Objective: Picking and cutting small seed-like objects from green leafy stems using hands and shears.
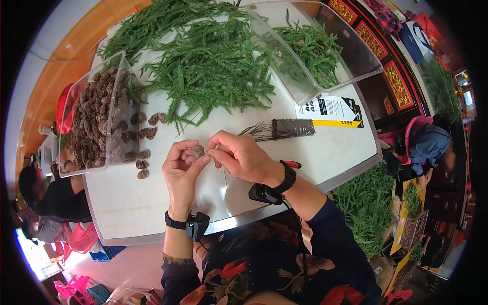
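My left hand [184,163] holds a small brown pine cone [198,151] between thumb and fingers, above the white table. Close beside the cone, the fingertips of my right hand [244,156] are pinched together; what they grip is too small to make out. Several loose pine cones [148,133] lie on the table to the left of my hands. Just beyond my right hand is a bundle of thin dark wires [293,128], wrapped at one end and fanned out at the other. A red-handled tool [292,164] shows partly behind my right wrist.
A clear bin [118,114] full of pine cones stands at the left. Green artificial sprigs [213,71] are heaped at the back. Another clear bin [300,84] with sprigs stands back right, near a printed card [338,113]. More greenery [363,208] lies beyond the right edge. Other people sit on both sides.
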Motion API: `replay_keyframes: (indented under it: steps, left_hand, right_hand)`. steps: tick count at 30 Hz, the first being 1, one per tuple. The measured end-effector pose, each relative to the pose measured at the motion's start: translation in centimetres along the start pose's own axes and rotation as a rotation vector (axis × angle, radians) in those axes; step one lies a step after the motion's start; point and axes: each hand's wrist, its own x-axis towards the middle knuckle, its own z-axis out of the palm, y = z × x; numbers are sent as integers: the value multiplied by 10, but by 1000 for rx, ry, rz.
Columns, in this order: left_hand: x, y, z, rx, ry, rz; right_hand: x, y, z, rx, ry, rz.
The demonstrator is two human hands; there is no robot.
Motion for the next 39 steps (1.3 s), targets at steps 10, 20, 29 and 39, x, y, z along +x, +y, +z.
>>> replay_keyframes:
  steps: [10,20,29,39]
  left_hand:
    - [1,-1,4,-64,-17,10]
    - [4,-5,6,-86,-119,-50]
    - [2,-12,6,-152,-129,-67]
    - [2,-6,15,-183,-88,-47]
  right_hand:
    - [-1,7,-2,-54,81,-103]
    - [-5,8,-8,-123,114,-110]
    - [-7,12,-10,-210,210,-233]
    - [-10,11,-14,-179,224,-255]
